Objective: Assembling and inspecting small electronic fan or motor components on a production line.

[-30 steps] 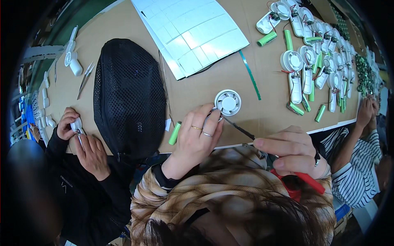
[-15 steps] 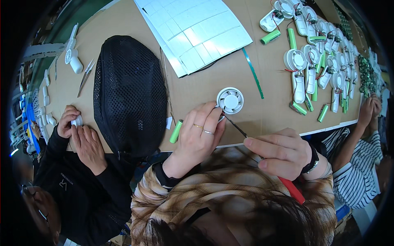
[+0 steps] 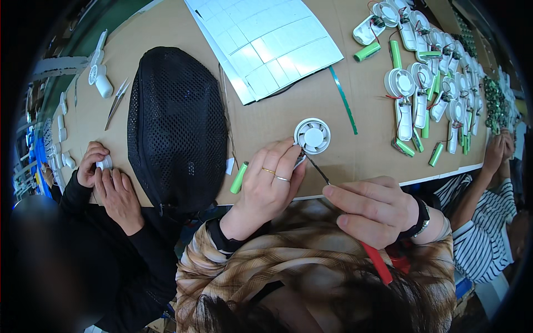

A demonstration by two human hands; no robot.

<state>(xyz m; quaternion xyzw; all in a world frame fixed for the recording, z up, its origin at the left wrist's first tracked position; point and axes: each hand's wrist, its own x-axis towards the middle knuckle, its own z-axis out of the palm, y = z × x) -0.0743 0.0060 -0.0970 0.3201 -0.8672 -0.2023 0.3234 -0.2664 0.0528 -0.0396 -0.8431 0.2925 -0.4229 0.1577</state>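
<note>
A small white handheld fan, its round head (image 3: 312,136) turned face up, lies on the cardboard-covered table. My left hand (image 3: 273,171) is closed around its lower part, fingers hiding most of that end. In my right hand (image 3: 373,210) is a tool with a long thin dark shaft (image 3: 318,170) and red handles (image 3: 378,264); its exact kind is unclear. The shaft's tip meets the fan just below the head, beside my left fingertips, where the contact is too small to make out. A green battery cell (image 3: 239,177) lies left of my left hand.
A black mesh bag (image 3: 176,127) stands at left, tweezers (image 3: 116,104) beyond it. White sheets (image 3: 272,47) and a green strip (image 3: 343,100) lie at the back. Several opened fans (image 3: 401,83) with wires and green cells crowd the right. Co-workers' hands (image 3: 117,197) are at both sides.
My right hand has shifted slightly left, and the red handles have swung left and now show spread apart. My left hand and the fan stay nearly still.
</note>
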